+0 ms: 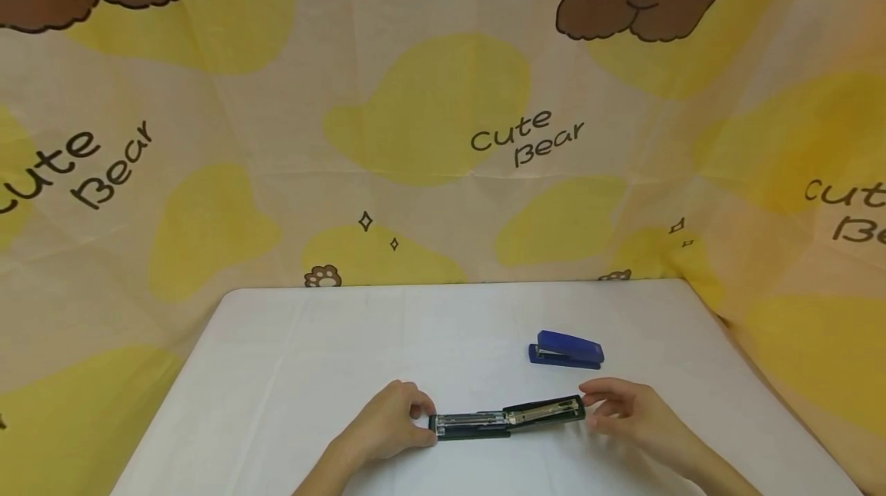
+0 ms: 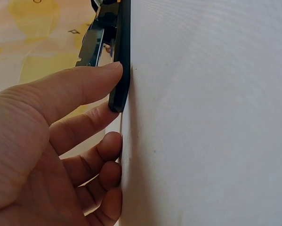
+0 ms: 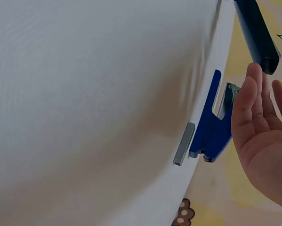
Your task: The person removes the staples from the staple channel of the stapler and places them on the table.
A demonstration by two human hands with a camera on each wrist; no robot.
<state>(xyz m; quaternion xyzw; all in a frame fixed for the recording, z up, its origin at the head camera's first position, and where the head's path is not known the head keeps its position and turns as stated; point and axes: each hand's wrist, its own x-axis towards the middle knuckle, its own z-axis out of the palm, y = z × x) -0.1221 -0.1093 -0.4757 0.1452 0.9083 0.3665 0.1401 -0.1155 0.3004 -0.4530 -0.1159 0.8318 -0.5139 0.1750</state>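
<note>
A black stapler (image 1: 474, 430) lies opened wide on the white table, its metal staple channel facing up. Its hinged top (image 1: 547, 412) swings out to the right and tilts slightly upward. My left hand (image 1: 389, 421) pinches the left end of the base with thumb and index finger; the other fingers curl loosely against the table in the left wrist view. At the far end of the top is my right hand (image 1: 633, 410), fingers loosely bent. In the right wrist view its fingertips (image 3: 254, 70) are right at that end, not wrapped around it.
Behind the right hand stands a blue stapler (image 1: 569, 348) on the table (image 1: 332, 357). A grey strip of staples (image 3: 184, 143) lies beside it in the right wrist view. Patterned cloth (image 1: 422, 111) hangs around the table's back and sides.
</note>
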